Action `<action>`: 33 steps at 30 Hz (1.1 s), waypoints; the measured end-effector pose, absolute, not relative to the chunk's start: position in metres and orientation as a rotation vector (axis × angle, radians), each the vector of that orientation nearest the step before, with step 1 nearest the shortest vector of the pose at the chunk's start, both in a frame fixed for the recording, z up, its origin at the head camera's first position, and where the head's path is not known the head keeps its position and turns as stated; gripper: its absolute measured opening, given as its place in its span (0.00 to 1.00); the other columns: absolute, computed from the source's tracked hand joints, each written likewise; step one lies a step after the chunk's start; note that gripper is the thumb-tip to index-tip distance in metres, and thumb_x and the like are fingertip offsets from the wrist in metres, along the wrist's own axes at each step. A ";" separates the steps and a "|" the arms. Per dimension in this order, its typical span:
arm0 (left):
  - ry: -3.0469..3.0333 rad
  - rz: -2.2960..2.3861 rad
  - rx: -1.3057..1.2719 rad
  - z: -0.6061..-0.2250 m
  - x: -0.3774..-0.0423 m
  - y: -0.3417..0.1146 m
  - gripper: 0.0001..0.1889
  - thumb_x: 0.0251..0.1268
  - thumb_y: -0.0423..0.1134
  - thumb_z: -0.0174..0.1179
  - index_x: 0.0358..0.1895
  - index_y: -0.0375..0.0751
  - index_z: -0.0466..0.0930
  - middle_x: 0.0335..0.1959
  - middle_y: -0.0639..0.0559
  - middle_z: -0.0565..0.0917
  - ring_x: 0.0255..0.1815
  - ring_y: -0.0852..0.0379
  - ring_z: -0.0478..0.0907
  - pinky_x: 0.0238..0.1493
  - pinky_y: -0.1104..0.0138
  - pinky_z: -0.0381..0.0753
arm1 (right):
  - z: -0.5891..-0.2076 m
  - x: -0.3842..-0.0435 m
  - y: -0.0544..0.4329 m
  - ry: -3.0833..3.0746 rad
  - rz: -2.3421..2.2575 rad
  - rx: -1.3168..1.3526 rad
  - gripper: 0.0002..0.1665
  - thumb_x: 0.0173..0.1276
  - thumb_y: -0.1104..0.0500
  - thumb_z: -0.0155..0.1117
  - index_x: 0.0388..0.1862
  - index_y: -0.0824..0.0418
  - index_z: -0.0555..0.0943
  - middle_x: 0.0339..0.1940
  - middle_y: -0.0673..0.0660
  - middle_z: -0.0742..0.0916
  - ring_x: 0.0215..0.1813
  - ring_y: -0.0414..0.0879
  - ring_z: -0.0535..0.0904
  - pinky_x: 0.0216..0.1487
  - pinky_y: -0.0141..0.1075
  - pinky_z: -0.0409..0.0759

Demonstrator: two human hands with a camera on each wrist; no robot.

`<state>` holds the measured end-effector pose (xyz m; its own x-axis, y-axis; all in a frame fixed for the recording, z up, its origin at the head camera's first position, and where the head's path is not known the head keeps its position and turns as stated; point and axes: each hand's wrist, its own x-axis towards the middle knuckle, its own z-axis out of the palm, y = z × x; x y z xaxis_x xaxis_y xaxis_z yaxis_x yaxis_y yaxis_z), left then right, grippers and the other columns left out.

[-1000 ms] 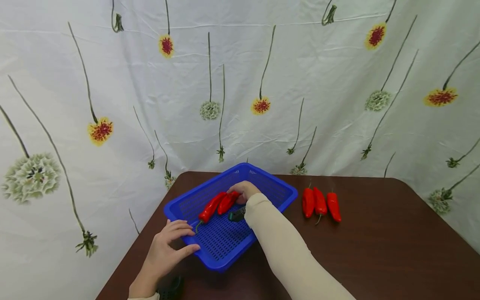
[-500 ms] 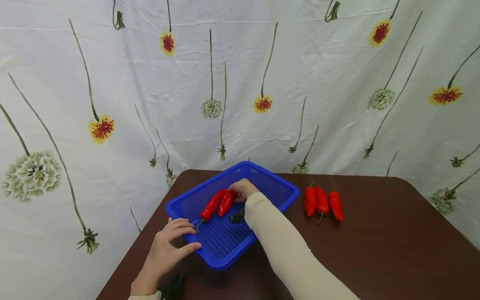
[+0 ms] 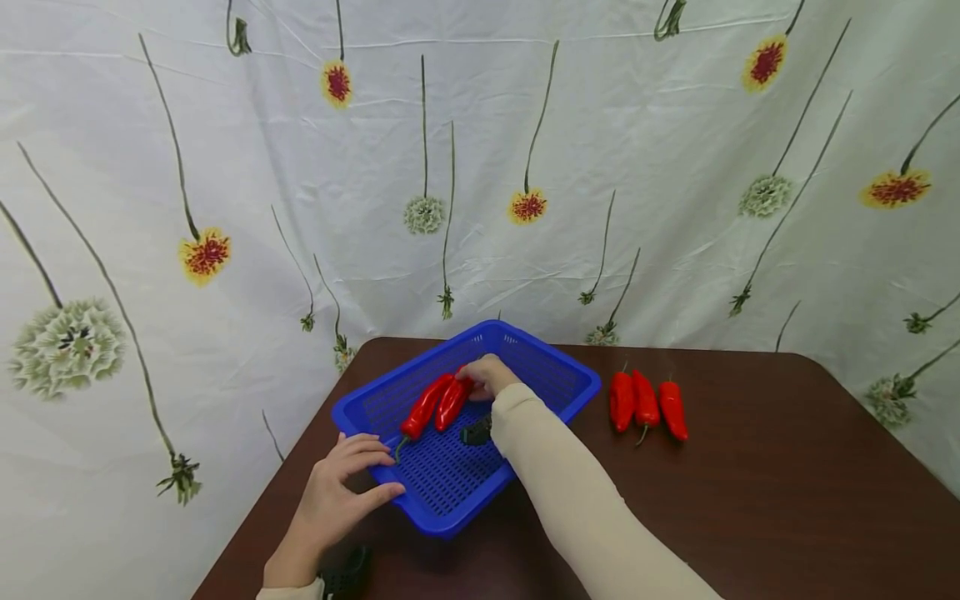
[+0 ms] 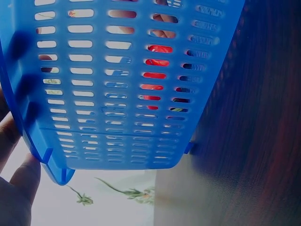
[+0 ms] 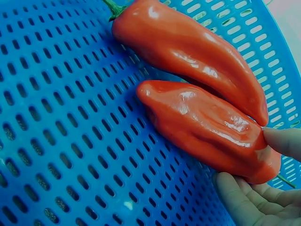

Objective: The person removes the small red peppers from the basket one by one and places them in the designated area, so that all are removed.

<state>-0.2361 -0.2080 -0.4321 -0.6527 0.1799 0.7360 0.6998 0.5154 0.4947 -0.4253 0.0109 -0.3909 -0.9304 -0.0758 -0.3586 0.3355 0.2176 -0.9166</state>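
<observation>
A blue plastic basket (image 3: 442,527) with slotted walls stands on the table. My left hand (image 3: 330,492) holds its near left rim; in the left wrist view, fingers (image 4: 27,176) lie along the edge. Inside the basket are two long red peppers. One red pepper (image 3: 427,408), with its green stem toward the left hand, lies beside the other. That other red pepper (image 5: 202,127) is pinched at its stem end between thumb and fingers of my right hand (image 3: 487,377). The right wrist view shows the two peppers side by side over the slotted floor.
To the right of the basket, three red peppers (image 3: 646,402) lie in a row on the dark brown table (image 3: 780,467). Behind the table hangs a white cloth (image 3: 480,167) with printed flowers.
The right hand's pepper has shifted slightly closer to its neighbour over the last second. Both hands otherwise keep their places, and the head view has tilted a little.
</observation>
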 end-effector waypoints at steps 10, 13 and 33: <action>-2.140 -1.087 -0.720 -0.432 -0.236 -0.206 0.18 0.34 0.29 0.82 0.35 0.40 0.88 0.39 0.45 0.87 0.54 0.73 0.75 0.62 0.21 0.55 | -0.388 -0.423 0.018 2.153 -1.782 0.191 0.22 0.67 0.65 0.67 0.58 0.72 0.76 0.53 0.67 0.83 0.52 0.56 0.84 0.62 0.45 0.83; -2.142 -1.091 -0.718 -0.433 -0.235 -0.206 0.18 0.34 0.29 0.81 0.34 0.40 0.88 0.40 0.44 0.87 0.54 0.73 0.75 0.62 0.21 0.55 | -0.388 -0.424 0.018 2.147 -1.793 0.181 0.23 0.66 0.65 0.68 0.58 0.72 0.75 0.49 0.65 0.83 0.49 0.54 0.84 0.61 0.45 0.84; -2.148 -1.075 -0.699 -0.430 -0.234 -0.207 0.18 0.35 0.29 0.82 0.35 0.44 0.88 0.39 0.43 0.87 0.53 0.70 0.76 0.63 0.21 0.55 | -0.374 -0.423 0.017 2.085 -1.866 0.128 0.28 0.66 0.65 0.68 0.63 0.73 0.72 0.46 0.65 0.86 0.44 0.51 0.87 0.59 0.43 0.85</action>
